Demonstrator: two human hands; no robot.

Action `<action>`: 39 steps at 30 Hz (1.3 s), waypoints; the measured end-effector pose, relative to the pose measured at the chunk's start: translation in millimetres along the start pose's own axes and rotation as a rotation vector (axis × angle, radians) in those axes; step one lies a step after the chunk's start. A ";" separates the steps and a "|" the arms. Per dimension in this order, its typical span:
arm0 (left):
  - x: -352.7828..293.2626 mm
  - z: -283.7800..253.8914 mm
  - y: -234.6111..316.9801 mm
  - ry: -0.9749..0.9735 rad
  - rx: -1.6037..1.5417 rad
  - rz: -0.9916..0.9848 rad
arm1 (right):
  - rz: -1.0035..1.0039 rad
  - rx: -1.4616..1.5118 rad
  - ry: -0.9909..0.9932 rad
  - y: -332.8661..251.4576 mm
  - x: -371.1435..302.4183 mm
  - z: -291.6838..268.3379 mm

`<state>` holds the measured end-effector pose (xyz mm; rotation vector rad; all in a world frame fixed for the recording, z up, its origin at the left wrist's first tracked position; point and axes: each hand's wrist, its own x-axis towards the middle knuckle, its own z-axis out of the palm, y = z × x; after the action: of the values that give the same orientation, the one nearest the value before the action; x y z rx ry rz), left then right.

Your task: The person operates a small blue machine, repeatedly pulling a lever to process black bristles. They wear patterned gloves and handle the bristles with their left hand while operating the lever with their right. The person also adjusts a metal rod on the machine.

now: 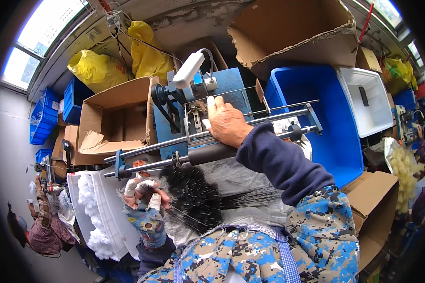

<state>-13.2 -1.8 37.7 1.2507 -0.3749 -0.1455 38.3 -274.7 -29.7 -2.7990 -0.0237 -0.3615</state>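
Note:
My right hand (pixel 226 123) reaches over the rails of a blue bench machine (pixel 231 80). Its fingers are drawn together at the small metal mechanism (pixel 197 115); what they grip is too small to make out. Lower left, my left hand (pixel 145 192) is closed, with several fingers wrapped in white tape and a patterned sleeve cover at the wrist. Thin dark strands show between its fingers. Beside it, a thick bundle of black strands with pale tips (pixel 191 195) lies across my lap on clear plastic sheeting (pixel 250 181). A padded dark roller (pixel 212 153) sits on the front rail.
A white lamp (pixel 189 70) leans over the machine. Right of it stand a deep blue bin (pixel 316 122) and a white tub (pixel 368 101). Cardboard boxes stand left (pixel 115 118) and behind (pixel 295 33). A white container (pixel 113 212) holds white fluff. Other people work at both sides.

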 end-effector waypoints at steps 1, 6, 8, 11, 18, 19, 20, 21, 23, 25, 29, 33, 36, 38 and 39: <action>-2.4 -2.5 -1.0 0.062 0.008 0.031 | 0.039 -0.066 -0.184 7.8 -2.4 -11.3; 3.9 -13.8 -6.6 0.044 -0.032 0.023 | 0.021 -0.245 0.031 49.9 -8.7 -50.7; 9.9 -4.0 -10.8 0.010 -0.165 -0.014 | 0.067 -0.348 0.095 57.7 1.2 -57.1; 19.0 27.5 -11.1 0.000 -0.040 0.008 | 0.087 -0.390 -0.115 64.8 12.2 -55.5; 21.2 -79.8 25.6 -0.028 -0.367 -0.393 | -0.137 0.014 -0.384 32.1 -56.5 -129.3; 23.6 -71.8 24.4 0.031 -0.396 -0.352 | -0.191 0.136 -0.436 23.4 -72.3 -130.9; 18.8 -52.7 16.9 0.098 -0.321 -0.271 | -0.235 0.302 -0.380 8.2 -82.4 -123.0; 21.9 -21.9 4.2 -0.011 -0.191 -0.060 | -0.282 0.470 -0.314 -11.6 -84.8 -112.5; 20.1 46.0 -7.0 -0.013 -0.128 0.085 | -0.215 1.023 -0.458 -45.8 -77.6 -97.2; 7.2 66.9 -13.4 -0.078 0.355 0.250 | -0.109 1.316 -0.537 -70.8 -76.1 -74.3; -1.8 14.6 0.2 -0.107 0.403 -0.002 | -0.154 1.030 -0.438 -43.2 -60.7 -100.3; 4.7 -34.1 -35.0 -0.226 1.396 -0.033 | -0.071 0.282 -0.013 3.7 -19.1 -79.5; 2.4 -45.8 -64.5 -0.426 1.521 -0.068 | -0.046 -0.113 0.024 12.7 22.7 -44.4; 10.4 -40.1 -73.7 -0.481 1.332 -0.211 | -0.013 -0.197 0.010 24.7 28.9 -31.0; 10.1 -41.7 -73.9 -0.475 1.301 -0.222 | -0.002 -0.191 -0.002 27.9 28.7 -24.7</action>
<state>18.1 9.1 -41.1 2.5584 -0.7975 -0.4318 61.6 -309.5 -8.5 -2.9879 0.0079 -0.3801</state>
